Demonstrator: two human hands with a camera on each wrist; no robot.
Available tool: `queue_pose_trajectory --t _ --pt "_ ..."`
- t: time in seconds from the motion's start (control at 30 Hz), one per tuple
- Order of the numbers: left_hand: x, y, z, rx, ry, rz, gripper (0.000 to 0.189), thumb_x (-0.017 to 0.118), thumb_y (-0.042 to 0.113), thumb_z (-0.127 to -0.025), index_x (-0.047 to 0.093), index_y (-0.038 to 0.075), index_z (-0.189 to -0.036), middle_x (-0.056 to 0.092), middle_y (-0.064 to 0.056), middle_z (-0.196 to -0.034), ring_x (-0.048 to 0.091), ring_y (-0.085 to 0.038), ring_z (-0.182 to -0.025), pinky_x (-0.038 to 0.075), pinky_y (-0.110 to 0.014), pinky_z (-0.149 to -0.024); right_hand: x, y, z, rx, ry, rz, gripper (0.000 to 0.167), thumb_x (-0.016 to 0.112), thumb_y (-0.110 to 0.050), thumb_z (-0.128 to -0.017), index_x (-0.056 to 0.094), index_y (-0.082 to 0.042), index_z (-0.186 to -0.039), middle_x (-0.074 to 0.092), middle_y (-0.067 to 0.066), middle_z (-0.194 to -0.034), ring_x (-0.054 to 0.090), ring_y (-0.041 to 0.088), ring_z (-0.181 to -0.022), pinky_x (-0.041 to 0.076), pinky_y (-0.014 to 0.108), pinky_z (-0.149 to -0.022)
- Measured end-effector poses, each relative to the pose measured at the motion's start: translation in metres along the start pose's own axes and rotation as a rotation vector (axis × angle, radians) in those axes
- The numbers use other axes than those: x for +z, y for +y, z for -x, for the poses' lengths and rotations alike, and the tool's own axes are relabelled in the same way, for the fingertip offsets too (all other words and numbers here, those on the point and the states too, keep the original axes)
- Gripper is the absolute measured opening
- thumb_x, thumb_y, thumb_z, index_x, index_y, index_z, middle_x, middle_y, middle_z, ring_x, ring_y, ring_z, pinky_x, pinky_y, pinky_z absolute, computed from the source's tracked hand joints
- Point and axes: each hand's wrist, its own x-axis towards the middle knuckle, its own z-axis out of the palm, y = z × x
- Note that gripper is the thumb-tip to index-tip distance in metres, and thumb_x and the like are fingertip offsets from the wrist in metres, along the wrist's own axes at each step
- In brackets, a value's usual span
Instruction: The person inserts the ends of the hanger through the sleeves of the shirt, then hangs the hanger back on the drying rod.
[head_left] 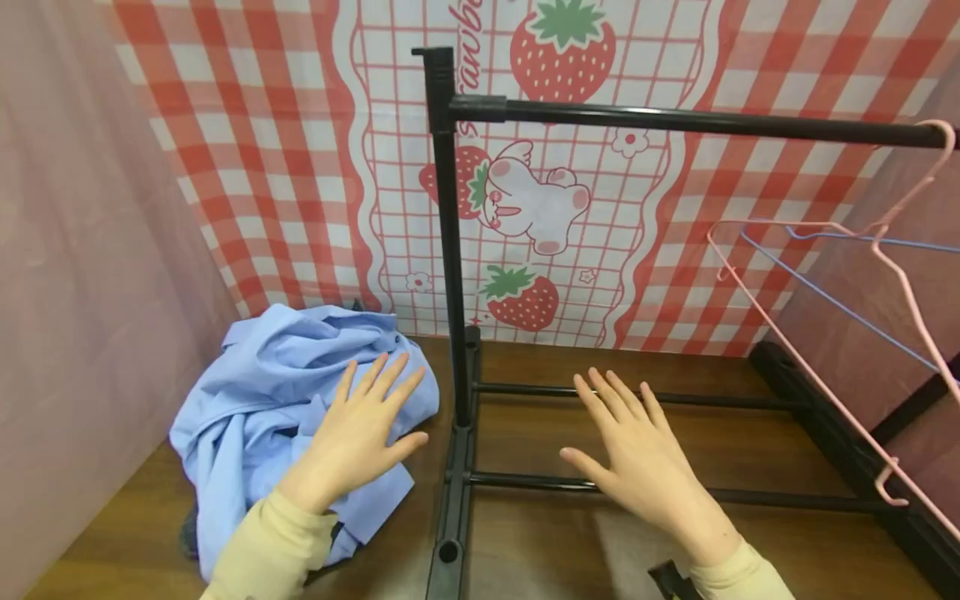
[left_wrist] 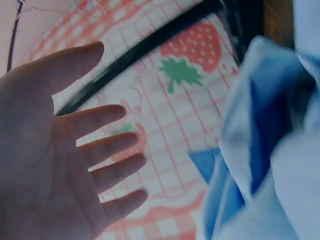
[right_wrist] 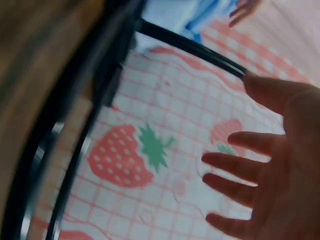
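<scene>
My left hand (head_left: 360,437) is held over a crumpled heap of light blue cloth (head_left: 255,400), fingers straight and spread, gripping nothing. The same blue cloth (left_wrist: 280,165) fills the right side of the left wrist view, beside the hand. My right hand (head_left: 637,450) hovers above the lower bars of a black clothes rack (head_left: 447,250), its fingers also extended and holding nothing. A pink hanger (head_left: 806,350) hangs from the rack's top rail (head_left: 675,119) at the right, with a blue hanger (head_left: 847,300) behind it.
The rack's black base foot (head_left: 450,517) runs front to back between the hands on the brown wooden surface (head_left: 525,533). Behind stands a red-and-white checked cloth with strawberries (head_left: 525,300). Pinkish curtains (head_left: 97,250) close off the left and right sides.
</scene>
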Motion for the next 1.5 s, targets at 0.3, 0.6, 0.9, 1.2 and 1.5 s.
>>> queue_pose_trajectory --t 0.3,0.6,0.9,1.2,1.5 --pt "-0.011 -0.041 -0.004 -0.056 0.136 -0.091 0.037 0.068 0.028 -0.079 0.063 0.004 -0.107 0.064 -0.012 -0.101 0.06 -0.033 -0.092 0.043 -0.048 -0.081 0.027 -0.016 -0.023 -0.162 0.174 0.005 0.031 0.064 -0.034 -0.082 0.065 -0.018 -0.108 0.068 -0.005 -0.093 0.063 0.011 -0.087 0.037 0.041 -0.097" --pt "-0.013 -0.074 -0.002 -0.098 0.332 -0.118 0.027 0.07 0.012 -0.074 0.064 -0.002 -0.096 0.06 -0.019 -0.099 0.054 -0.038 -0.095 0.037 -0.051 -0.085 0.047 -0.031 -0.037 -0.265 0.354 -0.09 0.006 0.064 -0.021 -0.082 0.068 -0.019 -0.086 0.067 -0.01 -0.076 0.06 0.003 -0.067 0.043 0.035 -0.088" --pt "-0.007 -0.103 0.008 -0.218 0.283 -0.146 0.064 0.074 0.011 -0.067 0.046 -0.004 -0.123 0.021 -0.025 -0.142 0.018 -0.044 -0.13 0.011 -0.062 -0.102 0.064 -0.048 -0.043 -0.291 0.391 -0.141 0.007 0.06 -0.021 -0.083 0.067 -0.02 -0.081 0.066 -0.011 -0.073 0.059 0.002 -0.064 0.045 0.033 -0.081" --pt "-0.004 -0.118 0.011 -0.537 0.156 0.073 0.106 0.073 0.016 -0.072 -0.004 0.016 -0.146 -0.011 -0.03 -0.146 0.031 -0.064 -0.11 0.034 -0.07 -0.075 0.066 -0.062 -0.052 -0.256 0.354 -0.222 0.009 0.063 -0.021 -0.082 0.067 -0.019 -0.09 0.066 -0.011 -0.082 0.061 0.005 -0.075 0.046 0.028 -0.078" --pt "-0.002 -0.113 0.017 -0.539 0.14 0.054 0.053 0.053 0.007 -0.081 0.039 0.006 -0.132 0.054 -0.039 -0.095 0.051 -0.057 -0.076 0.038 -0.06 -0.055 0.064 -0.076 -0.055 -0.182 0.251 -0.337 0.03 0.061 -0.023 -0.086 0.061 -0.017 -0.115 0.063 -0.004 -0.109 0.06 0.011 -0.096 0.049 0.03 -0.077"
